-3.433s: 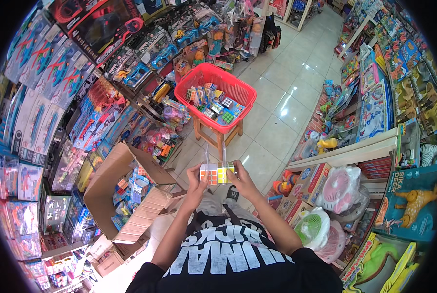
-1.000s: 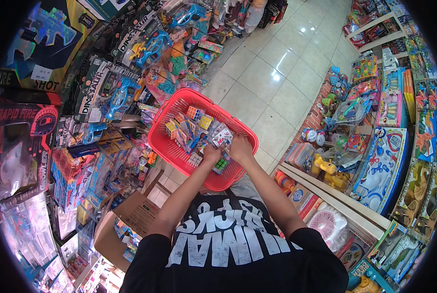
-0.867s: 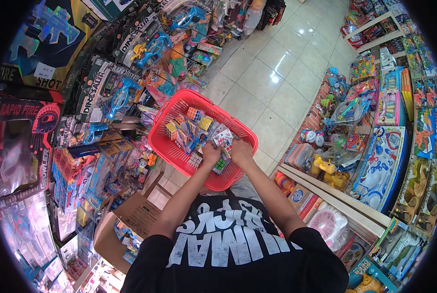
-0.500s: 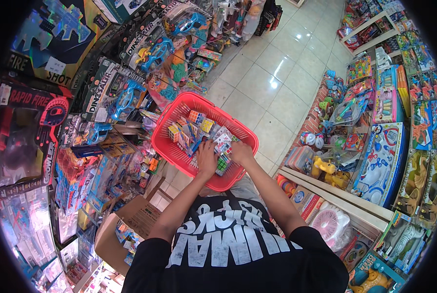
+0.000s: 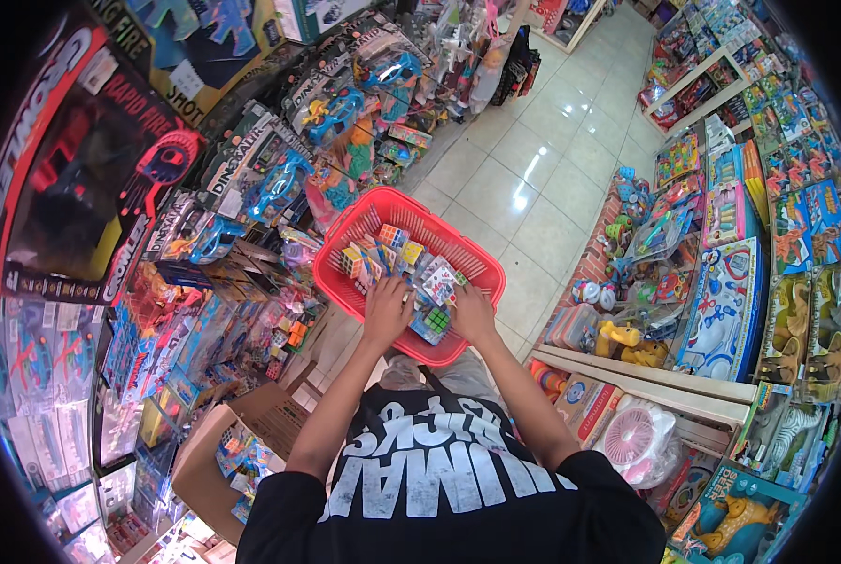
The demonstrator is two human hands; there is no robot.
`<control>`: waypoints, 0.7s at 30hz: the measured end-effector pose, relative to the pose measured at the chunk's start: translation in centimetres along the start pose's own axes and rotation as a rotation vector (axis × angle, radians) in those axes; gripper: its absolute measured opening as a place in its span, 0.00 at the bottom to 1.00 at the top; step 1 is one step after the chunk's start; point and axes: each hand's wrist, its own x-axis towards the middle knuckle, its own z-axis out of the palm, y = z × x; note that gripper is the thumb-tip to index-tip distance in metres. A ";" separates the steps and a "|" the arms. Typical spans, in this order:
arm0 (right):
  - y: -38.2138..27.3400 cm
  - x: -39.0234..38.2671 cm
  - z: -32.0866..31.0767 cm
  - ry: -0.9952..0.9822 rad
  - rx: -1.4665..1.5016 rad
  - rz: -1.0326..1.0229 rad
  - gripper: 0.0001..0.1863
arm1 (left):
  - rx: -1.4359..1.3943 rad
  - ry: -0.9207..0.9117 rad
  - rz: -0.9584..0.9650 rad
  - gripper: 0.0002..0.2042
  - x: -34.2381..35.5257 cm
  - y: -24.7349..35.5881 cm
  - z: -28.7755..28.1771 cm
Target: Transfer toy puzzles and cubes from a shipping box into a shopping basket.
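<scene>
A red plastic basket (image 5: 483, 256) in front of me holds several puzzle cubes and clear packs. My left hand (image 5: 389, 308) reaches in over its near left side, fingers loosely bent and apart, over the packs. On the basket's right side my right hand (image 5: 473, 312) has its fingers closed at the edge of a white printed puzzle cube pack (image 5: 439, 280); the fingertips are partly hidden. Between my hands lies a cube with a green face (image 5: 436, 320). Farther left sit a cube with a yellow-orange face (image 5: 353, 261) and a yellow cube (image 5: 411, 252).
Boxed and bagged toys hang along the left, including a large black and red toy box (image 5: 82, 179). A cardboard carton (image 5: 209, 470) stands at lower left. Shelves of toys with a white ledge (image 5: 646, 381) line the right. A tiled floor (image 5: 510, 188) runs between.
My left hand has drawn back and left, away from the middle packs. My right hand has shifted slightly nearer to me. The whole view has swung, so the basket appears farther right.
</scene>
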 end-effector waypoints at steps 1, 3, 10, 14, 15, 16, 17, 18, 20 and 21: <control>-1.2 -1.0 -1.6 0.194 0.070 -0.059 0.17 | 0.009 0.071 -0.051 0.10 -1.4 0.3 -1.8; -1.8 -2.9 -2.0 0.396 0.137 -0.124 0.14 | 0.017 0.153 -0.097 0.09 -4.7 -0.2 -3.2; 4.6 -9.7 5.2 0.609 0.529 0.444 0.07 | -0.099 0.535 -0.590 0.11 -15.0 -6.9 5.0; 8.5 -11.4 12.1 0.172 0.435 0.230 0.09 | -0.053 -0.146 -0.906 0.18 -25.9 -13.6 10.6; 9.4 -11.8 15.1 -0.047 0.404 0.215 0.11 | -0.037 -0.396 -1.033 0.21 -29.6 -15.4 11.9; 11.4 -13.1 15.4 -0.206 0.356 0.262 0.13 | -0.044 -0.395 -1.008 0.21 -29.3 -15.6 12.9; 12.1 -13.2 15.2 -0.516 0.381 0.398 0.15 | -0.157 -0.673 -1.023 0.23 -29.6 -15.7 13.0; 12.5 -13.3 15.1 -0.833 0.396 0.525 0.17 | -0.274 -0.948 -1.029 0.24 -30.1 -15.5 13.1; 13.3 -14.1 15.6 -0.900 0.363 0.532 0.18 | -0.264 -0.872 -1.031 0.25 -31.4 -13.9 13.0; 13.9 -14.9 16.2 -0.968 0.332 0.553 0.19 | -0.253 -0.809 -1.028 0.26 -32.2 -12.8 12.7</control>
